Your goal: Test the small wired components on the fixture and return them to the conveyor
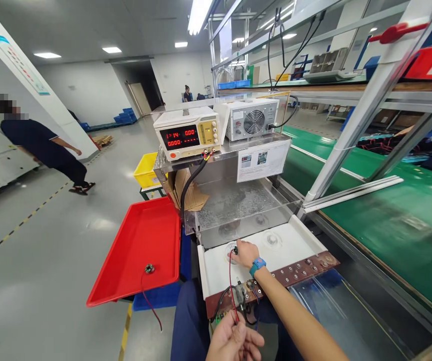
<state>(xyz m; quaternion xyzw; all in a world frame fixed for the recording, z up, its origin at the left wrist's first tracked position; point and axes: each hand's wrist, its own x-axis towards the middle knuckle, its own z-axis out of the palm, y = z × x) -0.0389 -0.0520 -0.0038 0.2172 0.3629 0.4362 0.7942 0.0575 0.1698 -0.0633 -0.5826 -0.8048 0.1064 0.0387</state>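
Note:
My right hand (246,253), with a blue wrist strap (257,266), grips a small part (234,249) with green and metallic bits over the white tray (216,281). My fingers partly cover it. From it a thin red wire (230,276) runs down to my left hand (234,338), whose thumb and forefinger pinch its lower end. Just beyond my left hand is a brown board (294,272) with rows of metal studs, and black leads with metal clips (241,293) lie on its left part. A similar small round part (149,268) with a red wire rests in the red tray (133,250).
A power supply (188,133) with red digits and a grey fan unit (253,120) stand on the metal shelf ahead. A clear plastic panel (246,220) crosses behind the white tray. The green conveyor (400,220) runs at right. A person (39,143) walks at far left.

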